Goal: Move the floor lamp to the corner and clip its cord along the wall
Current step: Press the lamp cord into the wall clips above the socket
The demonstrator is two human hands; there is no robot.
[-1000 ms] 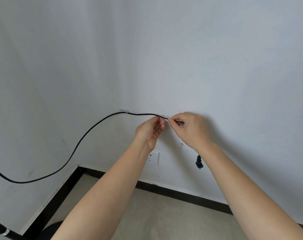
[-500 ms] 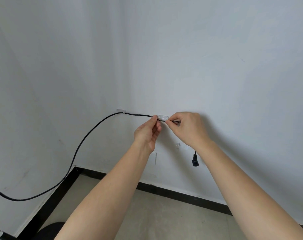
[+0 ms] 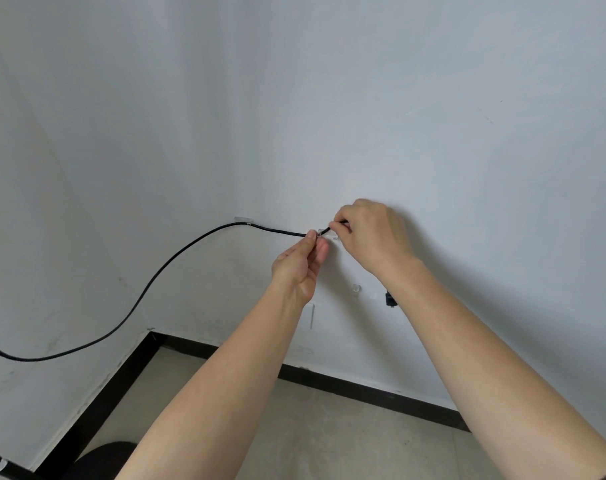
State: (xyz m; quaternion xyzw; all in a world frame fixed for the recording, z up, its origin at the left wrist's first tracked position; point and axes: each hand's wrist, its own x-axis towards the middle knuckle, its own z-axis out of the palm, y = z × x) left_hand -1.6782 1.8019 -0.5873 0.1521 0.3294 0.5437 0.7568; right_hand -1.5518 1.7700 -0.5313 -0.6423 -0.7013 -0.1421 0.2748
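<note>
White wall (image 3: 363, 98) meets black skirting (image 3: 363, 386) above bare floor (image 3: 312, 438); left hand (image 3: 299, 268) and right hand (image 3: 370, 233) both pinch the black cord (image 3: 176, 261) at a clear clip (image 3: 324, 234).

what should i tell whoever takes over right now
Left hand: pinching the cord just left of the second clip.
Right hand: pinching the cord at that clip's right side.
Done: cord runs through the first clip near the corner.
Left: seat the cord in the second clip, then the lower clip; the plug hangs loose below the right wrist. Lamp is not clearly in view.
</note>
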